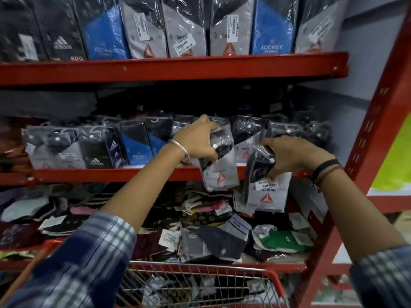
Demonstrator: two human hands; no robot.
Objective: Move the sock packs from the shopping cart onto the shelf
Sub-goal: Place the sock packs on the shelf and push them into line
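Note:
My left hand (pixel 196 141) grips the top of a grey and black sock pack (pixel 220 172) with a red triangle logo, held at the front edge of the middle red shelf (pixel 106 174). To the right, my right hand (pixel 291 156) holds a second grey and black sock pack (pixel 264 194) with a price sticker, hanging just below that shelf edge. A row of upright sock packs (pixel 133 145) fills the middle shelf behind both hands. The red wire shopping cart (pixel 200 278) sits at the bottom, with several packs inside.
The top shelf (pixel 173 67) carries a row of larger sock packs. The lower shelf (pixel 200 221) is heaped with loose socks and tags. A red upright post (pixel 367 138) stands to the right, with grey wall behind it.

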